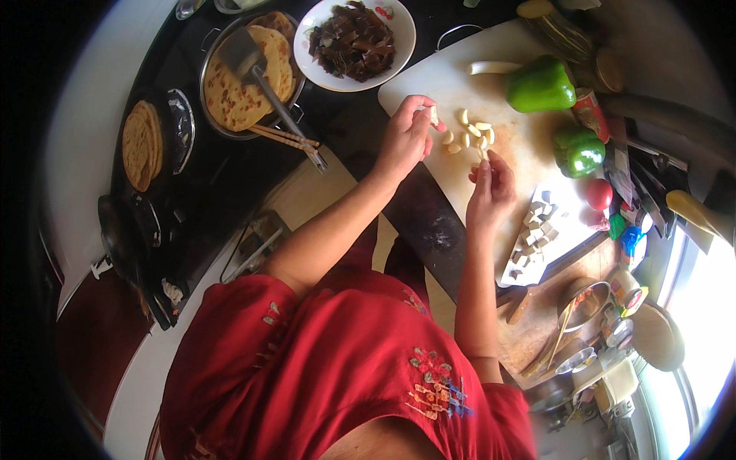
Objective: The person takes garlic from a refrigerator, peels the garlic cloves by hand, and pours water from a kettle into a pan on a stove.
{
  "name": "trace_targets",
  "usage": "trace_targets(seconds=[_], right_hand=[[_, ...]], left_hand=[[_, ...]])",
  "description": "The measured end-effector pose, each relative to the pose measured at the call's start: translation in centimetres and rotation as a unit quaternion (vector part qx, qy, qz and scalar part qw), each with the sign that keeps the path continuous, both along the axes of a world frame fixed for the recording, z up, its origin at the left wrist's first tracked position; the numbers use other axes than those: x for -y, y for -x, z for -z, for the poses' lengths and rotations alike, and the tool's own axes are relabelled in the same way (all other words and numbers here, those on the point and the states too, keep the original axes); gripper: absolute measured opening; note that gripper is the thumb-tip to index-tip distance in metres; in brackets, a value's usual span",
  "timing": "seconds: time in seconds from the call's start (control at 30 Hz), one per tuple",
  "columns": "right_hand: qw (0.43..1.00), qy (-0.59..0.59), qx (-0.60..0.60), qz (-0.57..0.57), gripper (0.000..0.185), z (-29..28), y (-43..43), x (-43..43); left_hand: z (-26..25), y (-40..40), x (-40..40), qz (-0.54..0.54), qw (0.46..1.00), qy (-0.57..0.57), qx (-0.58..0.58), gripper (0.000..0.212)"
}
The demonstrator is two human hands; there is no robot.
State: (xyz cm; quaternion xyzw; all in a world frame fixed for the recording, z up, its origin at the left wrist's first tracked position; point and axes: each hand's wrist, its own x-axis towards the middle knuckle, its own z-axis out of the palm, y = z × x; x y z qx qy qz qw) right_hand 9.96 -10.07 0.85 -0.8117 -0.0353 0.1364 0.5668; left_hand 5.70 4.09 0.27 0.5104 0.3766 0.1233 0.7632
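Between the thumb and fingers of my left hand (409, 135) is a small pale piece, possibly garlic or its skin, held over the left edge of the white cutting board (454, 75). My right hand (493, 187) pinches a garlic clove (483, 154) just below the loose peeled garlic cloves (472, 130). Two green bell peppers (540, 84) and a white stalk, perhaps scallion (493, 68), lie farther up and right on the board. Pale cubes with dark sides (535, 230) rest at its lower right, near my right wrist.
A floral-rimmed bowl of dark torn pieces (355, 40) stands left of the board. Beyond it, a metal pan of flatbreads (247, 86) holds a spatula (282, 106) and chopsticks (284, 137). At right are a tomato (598, 194), a wooden board (592, 259) and a metal pot (583, 305).
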Motion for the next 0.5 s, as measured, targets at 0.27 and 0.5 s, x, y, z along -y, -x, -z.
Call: trace_targets(seconds=[0.27,0.5], right_hand=[[0.954,0.252,0.146,-0.076,0.026,-0.2,-2.1,1.4],[0.98,0.085,0.094,-0.154,0.029,-2.0,-0.2,-1.7]], left_hand=[[2.0,0.0,0.3,0.053,0.995,-0.08,-0.03,0.012],[1.5,0.7,-0.2,0.053,0.997,0.057,0.013,0.014]])
